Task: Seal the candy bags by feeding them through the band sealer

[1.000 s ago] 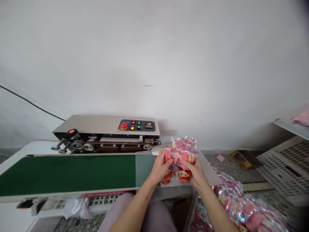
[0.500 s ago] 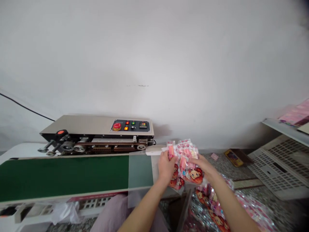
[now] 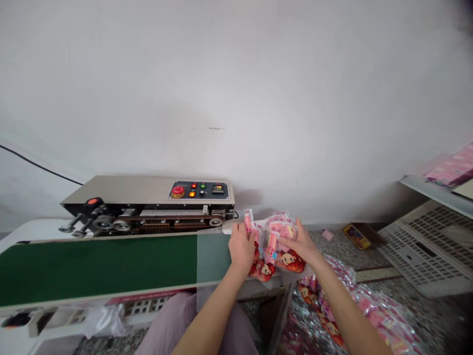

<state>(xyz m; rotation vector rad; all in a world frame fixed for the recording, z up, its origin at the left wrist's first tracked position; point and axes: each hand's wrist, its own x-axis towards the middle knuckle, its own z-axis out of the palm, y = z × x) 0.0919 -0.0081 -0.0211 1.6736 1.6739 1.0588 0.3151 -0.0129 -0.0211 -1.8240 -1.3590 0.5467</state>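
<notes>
Just right of centre, a person is holding a clear bag of pink wrapped sweets (image 3: 273, 235) in both bare hands, at the right end of a green conveyor belt (image 3: 96, 268). The left hand (image 3: 242, 249) is gripping the bag's left edge, its fingers (image 3: 236, 237) clamped on the plastic. The right hand (image 3: 301, 244) is clasping the bag's right side, fingers (image 3: 291, 242) curled closed over it. Red cartoon faces are showing on the bag's lower part. The bag is hanging just off the belt's pale end, near the feed end of a band sealing machine (image 3: 140, 190), which is sitting on a white worktop (image 3: 33, 227) behind the belt. Coloured lamps are glowing on the machine's control panel (image 3: 199, 190). Below the right forearm, a heap of similar sweet bags (image 3: 373, 308) is lying on the speckled floor. Further right, a white plastic crate (image 3: 424, 251) is resting against the plain wall.
</notes>
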